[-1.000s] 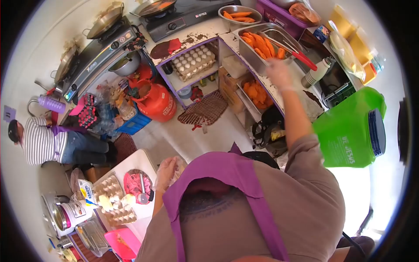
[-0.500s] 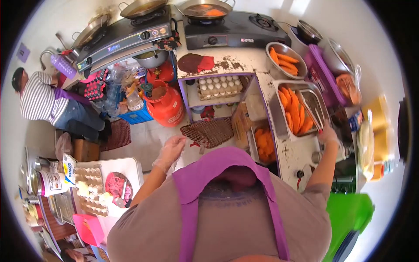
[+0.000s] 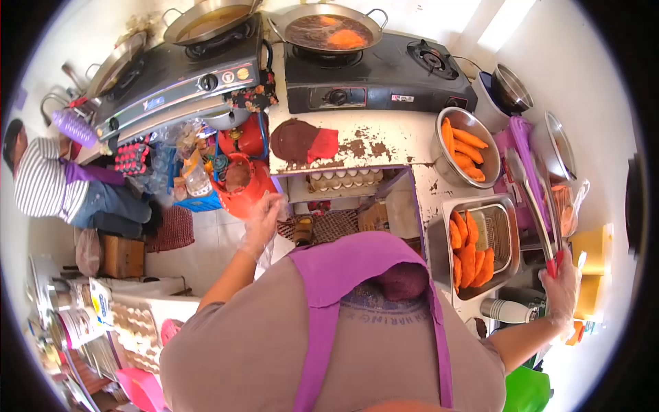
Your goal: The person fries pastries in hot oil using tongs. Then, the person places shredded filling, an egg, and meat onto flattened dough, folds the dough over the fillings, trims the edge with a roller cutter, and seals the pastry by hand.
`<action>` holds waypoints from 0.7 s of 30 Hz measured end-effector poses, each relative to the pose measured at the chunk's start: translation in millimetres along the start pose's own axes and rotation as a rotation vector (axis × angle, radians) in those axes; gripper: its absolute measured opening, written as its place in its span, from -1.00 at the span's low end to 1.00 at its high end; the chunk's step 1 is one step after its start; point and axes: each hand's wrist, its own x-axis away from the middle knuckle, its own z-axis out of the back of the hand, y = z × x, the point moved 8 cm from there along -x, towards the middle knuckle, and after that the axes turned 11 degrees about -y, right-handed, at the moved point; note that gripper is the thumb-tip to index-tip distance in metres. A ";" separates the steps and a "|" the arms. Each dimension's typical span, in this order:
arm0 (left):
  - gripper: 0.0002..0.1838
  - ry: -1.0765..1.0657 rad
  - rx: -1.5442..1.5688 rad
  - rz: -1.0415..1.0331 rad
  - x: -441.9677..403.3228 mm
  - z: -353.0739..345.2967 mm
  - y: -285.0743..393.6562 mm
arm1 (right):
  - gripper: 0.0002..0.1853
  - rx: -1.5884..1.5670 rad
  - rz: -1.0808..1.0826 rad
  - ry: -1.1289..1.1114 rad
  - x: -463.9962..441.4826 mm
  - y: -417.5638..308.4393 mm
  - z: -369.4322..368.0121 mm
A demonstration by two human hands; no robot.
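My right hand (image 3: 561,285), in a clear plastic glove, grips the red handles of steel tongs (image 3: 531,206). The tongs point up toward the stove side with their jaws apart, and nothing shows between them. Left of them a rectangular steel tray (image 3: 504,275) holds several long orange food pieces (image 3: 468,261) and a wire rack. My left hand (image 3: 261,223), gloved too, hovers in front of the red gas tank (image 3: 237,185), fingers loosely bent and holding nothing visible. Orange pieces lie in the dark oil of a frying pan (image 3: 302,34).
A steel bowl (image 3: 446,172) of orange pieces stands beyond the tray. A black gas stove (image 3: 384,75) carries the pan. A maroon and red cloth mitt (image 3: 295,141) lies on the worn counter. Egg trays (image 3: 343,180) sit below. Another person (image 3: 51,165) in stripes stands far left.
My right hand has lifted the tongs out of the tray and swung them right. My left hand has moved up slightly. The view has shifted, showing more of the frying pan.
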 end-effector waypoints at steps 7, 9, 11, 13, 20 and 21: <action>-0.79 -0.065 -0.217 -0.065 -128.6 40.0 40.9 | -0.24 0.534 0.473 0.070 -126.6 -214.5 -70.5; -0.79 -0.118 -0.264 -0.108 -145.7 45.3 46.8 | -0.24 0.606 0.594 0.123 -156.6 -271.6 -90.9; -0.79 -0.158 -0.319 -0.094 -153.2 48.2 55.6 | -0.26 0.665 0.697 0.174 -188.7 -312.8 -105.0; -0.79 -0.148 -0.426 -0.091 -157.1 54.2 51.6 | -0.29 0.748 0.709 0.189 -219.0 -346.4 -111.2; -0.86 -0.085 -0.480 -0.099 -155.2 49.4 44.4 | -0.33 1.023 0.968 0.378 -278.8 -430.0 -106.7; -0.86 -0.078 -0.508 -0.087 -154.5 47.6 44.0 | -0.33 1.044 1.024 0.395 -282.1 -440.8 -105.6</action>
